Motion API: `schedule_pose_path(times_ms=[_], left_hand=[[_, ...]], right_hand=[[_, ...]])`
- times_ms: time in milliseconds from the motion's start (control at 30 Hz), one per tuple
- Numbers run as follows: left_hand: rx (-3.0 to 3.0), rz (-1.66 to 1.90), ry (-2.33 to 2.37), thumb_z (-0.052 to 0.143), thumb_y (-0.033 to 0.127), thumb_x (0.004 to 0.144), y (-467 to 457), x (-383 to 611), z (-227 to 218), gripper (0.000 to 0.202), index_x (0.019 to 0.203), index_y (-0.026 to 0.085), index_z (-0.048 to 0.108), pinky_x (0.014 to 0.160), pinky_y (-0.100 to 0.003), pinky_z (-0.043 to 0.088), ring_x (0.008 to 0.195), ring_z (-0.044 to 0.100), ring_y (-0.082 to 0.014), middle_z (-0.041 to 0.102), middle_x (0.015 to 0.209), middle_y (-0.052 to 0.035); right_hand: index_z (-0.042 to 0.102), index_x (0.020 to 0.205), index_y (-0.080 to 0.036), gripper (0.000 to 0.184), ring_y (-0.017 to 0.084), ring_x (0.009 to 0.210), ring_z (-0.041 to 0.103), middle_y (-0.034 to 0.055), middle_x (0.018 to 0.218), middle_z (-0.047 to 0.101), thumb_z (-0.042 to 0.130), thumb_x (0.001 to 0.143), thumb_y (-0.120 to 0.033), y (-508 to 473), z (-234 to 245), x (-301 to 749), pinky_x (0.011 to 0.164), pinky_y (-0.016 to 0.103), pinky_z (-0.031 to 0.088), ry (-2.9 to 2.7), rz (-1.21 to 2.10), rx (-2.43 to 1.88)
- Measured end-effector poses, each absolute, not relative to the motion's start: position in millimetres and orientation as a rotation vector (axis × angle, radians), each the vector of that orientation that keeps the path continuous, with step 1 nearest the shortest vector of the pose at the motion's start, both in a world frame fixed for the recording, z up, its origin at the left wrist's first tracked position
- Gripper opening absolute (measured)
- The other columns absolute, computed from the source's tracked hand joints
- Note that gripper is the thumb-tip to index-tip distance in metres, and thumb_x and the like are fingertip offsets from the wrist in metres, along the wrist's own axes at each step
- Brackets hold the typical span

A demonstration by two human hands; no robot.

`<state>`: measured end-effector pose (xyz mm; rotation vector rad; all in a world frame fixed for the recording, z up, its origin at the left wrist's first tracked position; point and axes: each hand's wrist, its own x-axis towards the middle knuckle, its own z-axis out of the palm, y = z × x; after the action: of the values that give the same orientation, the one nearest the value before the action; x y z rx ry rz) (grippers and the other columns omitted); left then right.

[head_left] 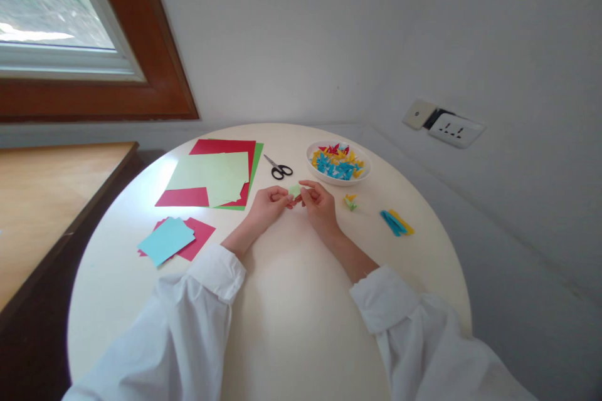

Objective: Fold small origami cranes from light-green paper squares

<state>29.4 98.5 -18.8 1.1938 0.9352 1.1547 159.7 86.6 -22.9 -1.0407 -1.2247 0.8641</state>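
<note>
Both my hands meet at the middle of a round cream table (pixel 291 301). My left hand (pixel 268 203) and my right hand (pixel 318 200) pinch a small pale green piece of paper (pixel 295 190) between their fingertips, just above the tabletop. White sleeves cover both forearms. A small folded yellow and green paper piece (pixel 350 202) lies just right of my right hand. Black scissors (pixel 279 168) lie shut beyond my left hand.
A white bowl (pixel 337 163) of several folded blue, yellow and red paper pieces stands at the back. Blue and yellow strips (pixel 396 222) lie right. Red and green sheets (pixel 214 178) and a light blue sheet (pixel 166 239) lie left. A wooden shelf (pixel 42 200) adjoins on the left.
</note>
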Motion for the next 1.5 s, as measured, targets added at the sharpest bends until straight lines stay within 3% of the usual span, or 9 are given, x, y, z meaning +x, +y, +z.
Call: schedule_pose_path(times_ms=[100,233,367,667,800,1067,1500], left_hand=[[1.152,1.189,0.93,0.077,0.034,0.058,98.8,28.5,-19.9,0.032,0.077,0.016,0.059,0.064,-0.027,0.048,0.058,0.064,-0.0145,0.067,0.056,-0.0008],[1.179,1.206,0.891,0.075,0.032,0.062,97.6,26.8,-19.2,0.047,0.104,0.017,0.059,0.064,-0.025,0.047,0.058,0.064,-0.0136,0.067,0.055,0.0018],[1.186,1.197,0.877,0.075,0.032,0.062,97.0,26.8,-18.0,0.056,0.113,0.014,0.059,0.064,-0.025,0.047,0.057,0.063,-0.0133,0.066,0.055,0.0015],[1.176,1.181,0.897,0.077,0.035,0.059,96.0,28.0,-15.5,0.052,0.104,0.012,0.065,0.063,-0.026,0.047,0.055,0.062,-0.014,0.064,0.051,0.0014],[1.145,1.173,0.871,0.072,0.033,0.063,95.8,27.0,-15.5,0.042,0.1,0.012,0.067,0.07,-0.029,0.048,0.061,0.063,-0.0145,0.067,0.059,-0.0007],[1.111,1.213,0.892,0.064,0.023,0.062,99.6,25.9,-18.5,0.025,0.085,0.015,0.072,0.071,-0.027,0.045,0.066,0.058,-0.0124,0.065,0.064,0.0002],[1.096,1.217,0.882,0.072,0.021,0.057,96.3,27.9,-15.3,0.022,0.078,0.014,0.07,0.072,-0.027,0.046,0.067,0.063,-0.0138,0.07,0.069,-0.0026]], right_hand=[[0.063,0.101,-0.019,0.032,0.015,0.066,0.064,0.0003,0.071,0.068,0.059,0.072,-0.033,86.0,-23.0,160.0,0.064,0.029,0.051,-1.277,0.863,-1.027],[0.065,0.103,-0.02,0.034,0.016,0.076,0.065,0.0029,0.084,0.071,0.059,0.071,-0.03,85.8,-24.0,160.2,0.069,0.03,0.052,-1.296,0.883,-1.028],[0.066,0.103,-0.019,0.036,0.017,0.078,0.065,0.0037,0.086,0.071,0.059,0.069,-0.028,85.8,-24.0,159.8,0.07,0.031,0.053,-1.276,0.886,-1.037],[0.066,0.099,-0.018,0.034,0.016,0.075,0.065,0.003,0.082,0.07,0.061,0.066,-0.028,86.6,-24.1,160.1,0.069,0.03,0.053,-1.236,0.897,-1.051],[0.065,0.095,-0.02,0.031,0.016,0.072,0.065,0.0015,0.079,0.069,0.061,0.065,-0.025,85.7,-22.7,159.6,0.068,0.03,0.053,-1.237,0.908,-1.054],[0.065,0.071,-0.02,0.012,0.016,0.067,0.063,0.0009,0.072,0.068,0.055,0.064,-0.024,85.7,-21.2,159.8,0.065,0.03,0.051,-1.259,0.841,-1.08],[0.066,0.071,-0.019,0.014,0.015,0.064,0.06,0.0006,0.068,0.067,0.055,0.065,-0.027,87.5,-23.3,161.0,0.065,0.029,0.05,-1.236,0.829,-1.091]])
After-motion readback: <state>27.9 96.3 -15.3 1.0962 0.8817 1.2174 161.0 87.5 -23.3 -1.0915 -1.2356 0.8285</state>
